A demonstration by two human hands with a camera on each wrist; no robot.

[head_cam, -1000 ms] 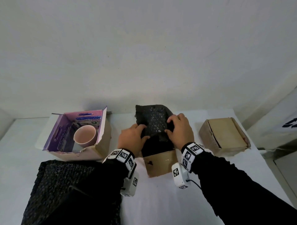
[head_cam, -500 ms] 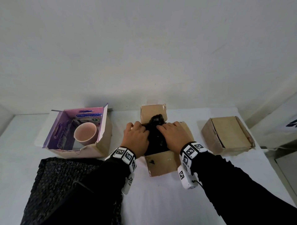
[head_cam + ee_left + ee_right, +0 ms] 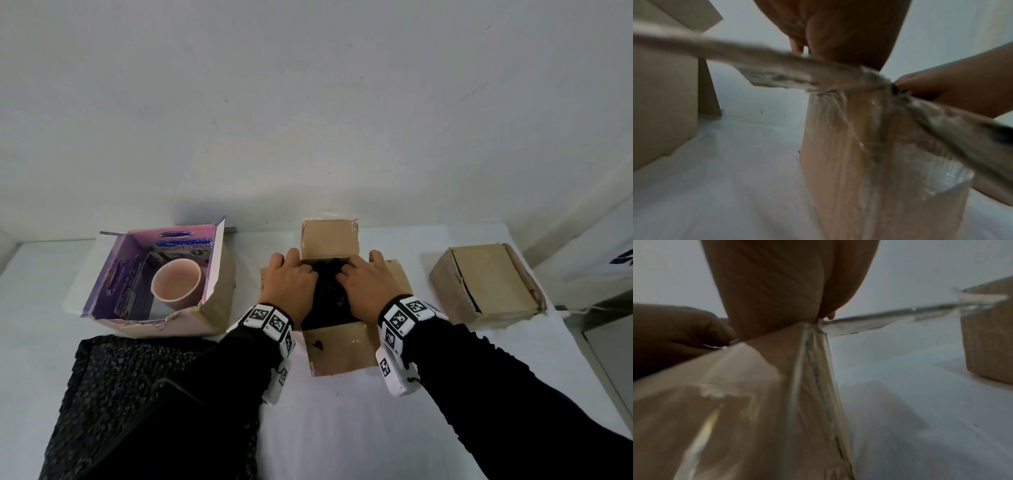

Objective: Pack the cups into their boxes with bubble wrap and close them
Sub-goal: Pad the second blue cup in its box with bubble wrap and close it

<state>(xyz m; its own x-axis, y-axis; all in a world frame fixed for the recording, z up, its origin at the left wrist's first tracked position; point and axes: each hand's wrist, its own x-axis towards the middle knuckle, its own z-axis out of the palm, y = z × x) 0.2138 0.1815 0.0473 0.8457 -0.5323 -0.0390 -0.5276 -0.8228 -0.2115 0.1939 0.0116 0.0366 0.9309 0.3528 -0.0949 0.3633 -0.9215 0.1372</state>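
An open brown cardboard box (image 3: 337, 349) stands mid-table, its far flap (image 3: 330, 240) upright and its near flap folded out toward me. A bundle of black bubble wrap (image 3: 329, 298) fills it; whatever it wraps is hidden. My left hand (image 3: 291, 284) and right hand (image 3: 368, 286) lie side by side on the bundle and press it down, fingertips at the far flap. The wrist views show each palm (image 3: 849, 32) (image 3: 787, 280) over a box corner (image 3: 838, 162) (image 3: 735, 402), thumbs on the dark wrap. A pink cup (image 3: 176, 284) stands bare in an open purple-lined box (image 3: 130, 284) at left.
A closed cardboard box (image 3: 486, 284) (image 3: 988, 337) sits at the right, near the table's right edge. A loose sheet of black bubble wrap (image 3: 120, 383) lies at the front left, below the purple-lined box. A white wall rises behind the table.
The black bundle, held above the box a second ago, has gone down inside it. Both hands followed it down and now lie flatter on top; the far flap is uncovered.
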